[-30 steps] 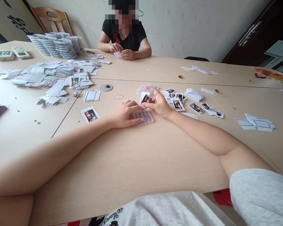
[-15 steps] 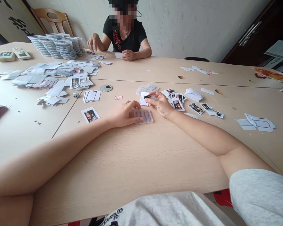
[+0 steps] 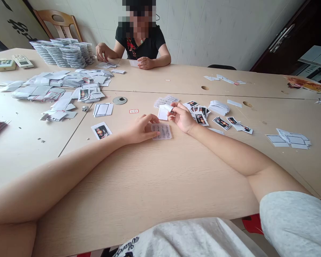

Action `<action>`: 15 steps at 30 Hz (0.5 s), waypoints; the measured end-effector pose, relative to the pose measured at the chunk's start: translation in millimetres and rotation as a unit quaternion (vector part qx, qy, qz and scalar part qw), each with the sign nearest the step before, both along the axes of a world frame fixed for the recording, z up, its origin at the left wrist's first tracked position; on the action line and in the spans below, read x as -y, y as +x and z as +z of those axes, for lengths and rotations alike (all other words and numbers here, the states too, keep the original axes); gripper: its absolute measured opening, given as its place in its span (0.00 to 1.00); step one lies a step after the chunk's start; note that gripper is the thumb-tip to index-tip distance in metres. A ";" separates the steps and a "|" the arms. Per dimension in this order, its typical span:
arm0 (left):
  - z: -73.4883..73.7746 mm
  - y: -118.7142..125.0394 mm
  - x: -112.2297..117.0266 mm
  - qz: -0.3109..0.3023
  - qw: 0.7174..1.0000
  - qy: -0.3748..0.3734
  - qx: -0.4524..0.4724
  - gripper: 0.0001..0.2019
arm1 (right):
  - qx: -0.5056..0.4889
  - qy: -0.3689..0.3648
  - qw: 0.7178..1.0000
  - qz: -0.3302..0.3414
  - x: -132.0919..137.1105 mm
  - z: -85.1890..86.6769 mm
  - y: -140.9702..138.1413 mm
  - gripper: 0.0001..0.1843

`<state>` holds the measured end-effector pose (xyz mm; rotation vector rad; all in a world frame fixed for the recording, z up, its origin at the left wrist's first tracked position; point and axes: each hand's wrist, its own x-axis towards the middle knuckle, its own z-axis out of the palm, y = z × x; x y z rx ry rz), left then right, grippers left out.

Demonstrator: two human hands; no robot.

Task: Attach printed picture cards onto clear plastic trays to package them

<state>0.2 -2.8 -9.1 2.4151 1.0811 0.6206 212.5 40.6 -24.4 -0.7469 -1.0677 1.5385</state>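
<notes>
- Two hands work at mid-table.
- Right hand (image 3: 182,117): closed, pinching a white paper piece (image 3: 169,108), long axis slanting down rightward; fold unclear.
- Left hand (image 3: 141,129): open, fingertips touching a clear plastic tray (image 3: 161,131), long axis crosswise.

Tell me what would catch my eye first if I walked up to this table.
The tall stacks of clear plastic trays at the far left end of the table stand out first. Nearer the middle, the person's left hand rests on a single tray while the right hand pinches a white paper strip. Black-and-red printed cards lie scattered just to the right.
</notes>
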 end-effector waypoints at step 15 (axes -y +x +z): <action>4.2 2.4 4.0 0.000 1.000 0.008 -0.013 0.21 | -0.022 0.031 0.999 0.027 -1.0 0.5 2.1 0.19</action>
